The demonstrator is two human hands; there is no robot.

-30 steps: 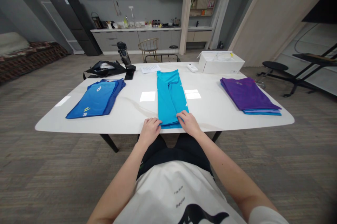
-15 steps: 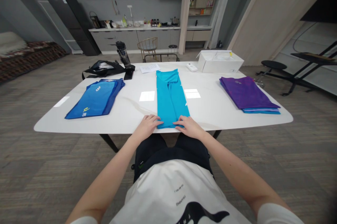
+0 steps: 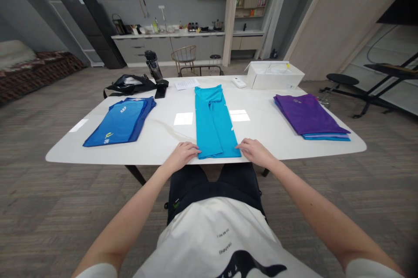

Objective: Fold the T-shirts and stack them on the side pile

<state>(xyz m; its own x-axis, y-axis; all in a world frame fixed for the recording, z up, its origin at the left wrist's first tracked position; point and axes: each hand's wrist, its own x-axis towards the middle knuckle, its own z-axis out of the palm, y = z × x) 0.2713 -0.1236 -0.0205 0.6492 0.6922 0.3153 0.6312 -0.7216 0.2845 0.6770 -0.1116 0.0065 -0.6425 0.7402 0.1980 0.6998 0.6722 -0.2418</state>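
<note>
A turquoise garment [image 3: 213, 121], folded into a long narrow strip, lies down the middle of the white table [image 3: 156, 139]. My left hand [image 3: 183, 155] rests at the strip's near left corner, fingers curled and touching the cloth's edge. My right hand [image 3: 256, 152] lies at the near right corner, fingers stretched flat with their tips on the hem. The strip's near end is spread flat between both hands.
A folded blue shirt [image 3: 120, 122] lies on the left, a purple stack [image 3: 308, 115] on the right. At the far edge are a black bag [image 3: 129, 84], a dark bottle [image 3: 153, 65], a sheet of paper [image 3: 187, 83], a remote [image 3: 238, 82] and a white box [image 3: 274, 75].
My right hand slid rightward along the near hem from the strip's middle to its right corner. The left hand stayed near the left corner, and the near end lies flatter and wider.
</note>
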